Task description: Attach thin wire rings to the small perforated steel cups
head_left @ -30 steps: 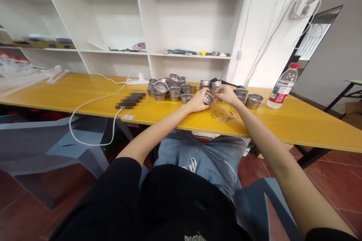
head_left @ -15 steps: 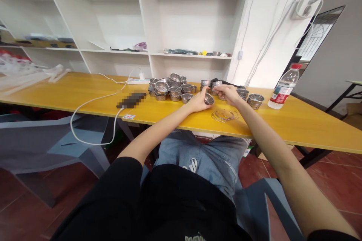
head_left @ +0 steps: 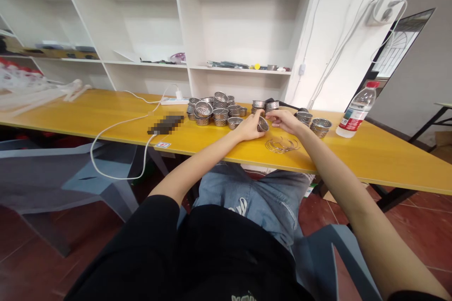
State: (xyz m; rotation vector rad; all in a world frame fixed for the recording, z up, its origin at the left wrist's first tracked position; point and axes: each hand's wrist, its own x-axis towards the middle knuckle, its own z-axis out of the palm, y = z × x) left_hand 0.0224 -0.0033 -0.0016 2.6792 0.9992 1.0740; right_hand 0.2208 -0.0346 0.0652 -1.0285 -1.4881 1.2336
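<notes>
My left hand (head_left: 250,126) is closed round a small perforated metal strainer basket (head_left: 262,124), tilted with its open side to the right, just above or on the yellow table. Right beside it, my right hand (head_left: 286,120) has its fingers bent and drawn together close to the basket's rim. Whatever those fingertips hold is too small to make out. Several thin curved metal wires (head_left: 281,145) lie in a loose heap in front of both hands. To the left, several more strainer baskets (head_left: 221,114) are stacked in a group.
More baskets (head_left: 320,127) stand to the right, near a plastic bottle (head_left: 356,110) with a red cap. A blurred dark device (head_left: 165,125) on a white cable (head_left: 93,150) lies at left. White shelves (head_left: 240,69) rise behind the table (head_left: 384,155).
My right hand's fingers have lowered slightly beside the basket and bent differently. My left hand keeps the basket in nearly the same place. The view has shifted a little.
</notes>
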